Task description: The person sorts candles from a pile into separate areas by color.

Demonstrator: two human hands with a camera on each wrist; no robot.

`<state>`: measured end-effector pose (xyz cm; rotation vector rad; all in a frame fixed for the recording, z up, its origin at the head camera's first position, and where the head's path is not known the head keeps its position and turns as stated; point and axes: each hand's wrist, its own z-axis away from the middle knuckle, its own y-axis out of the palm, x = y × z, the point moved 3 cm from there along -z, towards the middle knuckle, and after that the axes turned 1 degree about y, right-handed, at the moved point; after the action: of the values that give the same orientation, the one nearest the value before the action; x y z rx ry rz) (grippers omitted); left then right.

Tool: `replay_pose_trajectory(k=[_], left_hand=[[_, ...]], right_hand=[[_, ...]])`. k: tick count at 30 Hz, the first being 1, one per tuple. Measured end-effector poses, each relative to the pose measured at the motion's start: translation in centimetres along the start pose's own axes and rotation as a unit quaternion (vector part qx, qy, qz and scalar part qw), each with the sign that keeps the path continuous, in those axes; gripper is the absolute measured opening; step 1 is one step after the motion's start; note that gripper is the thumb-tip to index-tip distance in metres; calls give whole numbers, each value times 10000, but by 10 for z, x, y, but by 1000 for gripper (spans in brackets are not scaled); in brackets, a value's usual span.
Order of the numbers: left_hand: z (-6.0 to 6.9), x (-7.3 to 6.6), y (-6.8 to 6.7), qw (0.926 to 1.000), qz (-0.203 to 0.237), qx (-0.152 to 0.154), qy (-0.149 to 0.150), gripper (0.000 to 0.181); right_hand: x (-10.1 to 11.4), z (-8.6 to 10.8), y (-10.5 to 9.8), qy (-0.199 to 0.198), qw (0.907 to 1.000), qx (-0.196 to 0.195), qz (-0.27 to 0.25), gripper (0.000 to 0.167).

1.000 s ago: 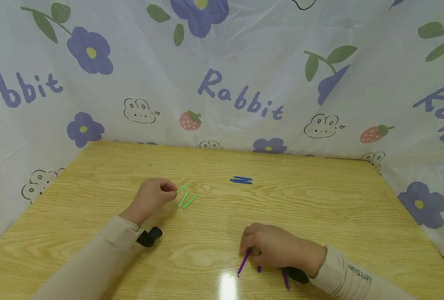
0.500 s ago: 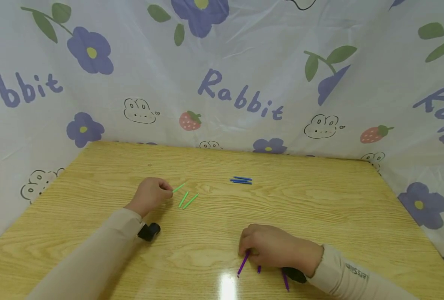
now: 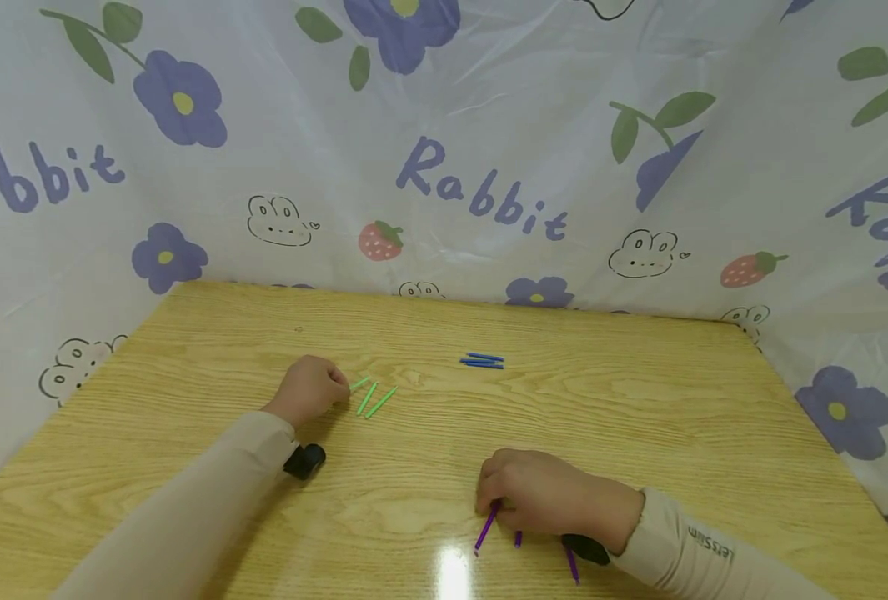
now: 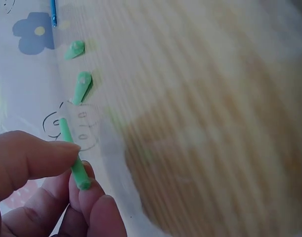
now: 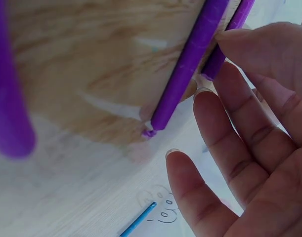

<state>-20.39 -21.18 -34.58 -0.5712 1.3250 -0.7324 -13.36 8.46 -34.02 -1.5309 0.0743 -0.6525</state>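
Note:
My left hand [image 3: 310,390] pinches a thin green stick [image 4: 74,153] between thumb and fingers, at the left of the wooden table. Just right of it lie two more green sticks, the nearer [image 3: 366,399] and the farther [image 3: 381,402], slanted side by side. At the front, my right hand [image 3: 534,492] rests low with its thumb and fingertips around the end of a purple stick [image 3: 487,527]. Beneath that hand lies a second purple stick [image 5: 190,64], mostly hidden from the head camera. A third purple stick [image 3: 573,565] sticks out by the right wrist.
Several blue sticks [image 3: 483,361] lie together toward the back of the table [image 3: 639,400]. A white cloth [image 3: 301,125] printed with flowers and rabbits hangs behind and along the sides. A bright reflection shows at the front middle of the tabletop.
The left hand shifted slightly left with its green stick, then back right and a little nearer to the two lying green sticks. The right hand and purple sticks have barely moved.

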Motion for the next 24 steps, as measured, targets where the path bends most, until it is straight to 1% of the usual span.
replay_pose_trajectory(k=[6, 14, 22, 24], left_hand=[[1, -3, 0, 9998, -177, 30, -43, 13], [-2, -2, 4, 9995, -275, 76, -157, 15], [0, -6, 5, 9993, -335, 143, -31, 16], [0, -6, 6, 9993, -353, 148, -59, 15]], right_hand=[[0, 0, 0, 66, 9999, 49, -73, 19], [0, 0, 0, 38, 9999, 17, -91, 19], [1, 0, 1, -20, 10000, -18, -96, 20], [1, -1, 1, -36, 10000, -31, -72, 20]])
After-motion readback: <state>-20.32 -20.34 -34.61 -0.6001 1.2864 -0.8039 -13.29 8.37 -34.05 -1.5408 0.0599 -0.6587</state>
